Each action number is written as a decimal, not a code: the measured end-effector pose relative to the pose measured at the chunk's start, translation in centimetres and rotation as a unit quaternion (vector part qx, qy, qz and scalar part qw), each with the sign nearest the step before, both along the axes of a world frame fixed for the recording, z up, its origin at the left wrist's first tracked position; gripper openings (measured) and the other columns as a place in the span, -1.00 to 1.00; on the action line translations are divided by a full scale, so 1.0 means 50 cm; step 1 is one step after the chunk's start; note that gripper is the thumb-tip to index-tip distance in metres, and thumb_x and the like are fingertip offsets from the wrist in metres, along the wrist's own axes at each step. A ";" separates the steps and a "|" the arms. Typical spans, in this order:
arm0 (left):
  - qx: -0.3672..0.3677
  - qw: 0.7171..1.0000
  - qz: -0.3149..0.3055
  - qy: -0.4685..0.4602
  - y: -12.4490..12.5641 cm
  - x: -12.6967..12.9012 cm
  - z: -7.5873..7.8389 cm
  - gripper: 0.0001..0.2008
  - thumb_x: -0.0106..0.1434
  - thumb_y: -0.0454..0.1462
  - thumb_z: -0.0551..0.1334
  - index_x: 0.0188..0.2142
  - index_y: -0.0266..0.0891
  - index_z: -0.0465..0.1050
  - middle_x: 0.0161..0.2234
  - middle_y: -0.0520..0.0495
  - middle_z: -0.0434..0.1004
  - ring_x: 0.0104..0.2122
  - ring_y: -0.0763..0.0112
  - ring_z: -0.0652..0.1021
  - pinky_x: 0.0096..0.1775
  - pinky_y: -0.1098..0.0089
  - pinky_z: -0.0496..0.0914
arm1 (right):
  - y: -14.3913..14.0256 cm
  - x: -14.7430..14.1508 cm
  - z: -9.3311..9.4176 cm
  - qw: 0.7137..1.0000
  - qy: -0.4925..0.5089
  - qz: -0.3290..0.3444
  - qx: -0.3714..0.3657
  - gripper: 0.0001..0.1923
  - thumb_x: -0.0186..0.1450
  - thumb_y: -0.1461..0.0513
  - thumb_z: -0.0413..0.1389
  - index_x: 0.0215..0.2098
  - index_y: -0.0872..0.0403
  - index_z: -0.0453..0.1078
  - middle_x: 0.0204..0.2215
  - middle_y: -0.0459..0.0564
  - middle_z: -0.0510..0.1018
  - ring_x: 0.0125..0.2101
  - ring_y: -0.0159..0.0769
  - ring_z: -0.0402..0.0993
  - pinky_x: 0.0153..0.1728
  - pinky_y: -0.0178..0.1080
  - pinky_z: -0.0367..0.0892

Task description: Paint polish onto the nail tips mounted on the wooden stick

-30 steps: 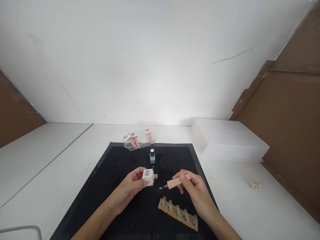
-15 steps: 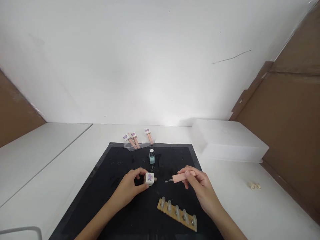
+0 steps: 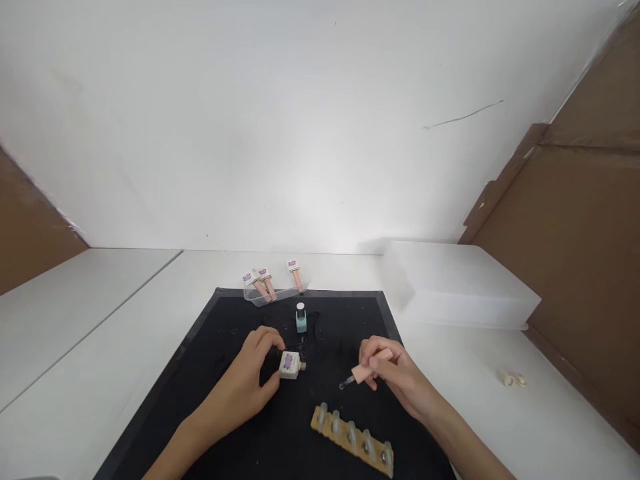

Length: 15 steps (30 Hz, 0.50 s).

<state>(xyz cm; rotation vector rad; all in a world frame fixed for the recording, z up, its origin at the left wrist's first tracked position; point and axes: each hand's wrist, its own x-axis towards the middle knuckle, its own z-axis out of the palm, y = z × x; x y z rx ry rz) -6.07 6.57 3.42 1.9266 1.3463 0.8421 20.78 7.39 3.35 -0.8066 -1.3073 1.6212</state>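
Observation:
A square nail polish bottle (image 3: 289, 365) with a white label and a bare neck lies on its side on the black mat. My left hand (image 3: 250, 373) is open beside it, thumb and fingers apart near the bottle's left corners. My right hand (image 3: 393, 370) pinches the pink handle of a nail polish brush (image 3: 364, 375), its wet-looking tip pointing down and left. Below that tip, a tan strip (image 3: 353, 443) carries several clear nail tips in a row.
A teal nail polish bottle (image 3: 301, 319) with its cap on stands farther back. Behind it, a clear tray (image 3: 280, 293) holds 3 pink-capped bottles. On the right are a white box (image 3: 460, 287) and small cream rings (image 3: 511, 379). Brown cardboard (image 3: 575, 253) flanks the table.
My left fingers have loosened from the bottle, which now rests lower and slightly left. My right hand has lowered the brush tip toward the strip of nail tips.

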 end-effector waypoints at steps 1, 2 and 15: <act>0.026 1.000 -0.005 -0.009 -0.006 0.004 0.005 -0.85 0.11 -0.36 0.13 -0.32 -0.09 0.27 -0.21 -0.07 0.33 -0.23 0.21 0.34 -0.17 0.31 0.21 | -0.001 0.001 0.000 1.000 -0.004 0.000 0.002 -0.71 0.14 0.07 0.21 -0.57 0.11 0.38 -0.60 -0.12 0.36 -0.61 -0.42 0.20 -0.59 -0.34 0.14; 0.031 0.999 -0.019 -0.013 -0.013 0.009 0.009 -0.87 0.12 -0.37 0.10 -0.34 -0.09 0.23 -0.26 -0.05 0.31 -0.31 0.26 0.34 -0.24 0.34 0.22 | -0.003 0.001 -0.001 1.000 -0.007 0.002 0.003 -0.72 0.16 0.10 0.20 -0.58 0.11 0.37 -0.61 -0.13 0.36 -0.60 -0.43 0.20 -0.59 -0.35 0.14; -0.109 0.975 -0.133 0.142 -0.055 0.065 -0.055 -0.55 0.13 -0.06 0.17 0.04 0.04 0.31 -0.12 -0.13 0.43 -0.25 0.10 0.48 -0.32 0.30 0.22 | -0.007 0.008 -0.004 0.999 -0.032 -0.001 -0.020 -0.75 0.17 0.06 0.18 -0.43 0.11 0.43 -0.61 -0.17 0.32 -0.62 -0.45 0.20 -0.57 -0.35 0.16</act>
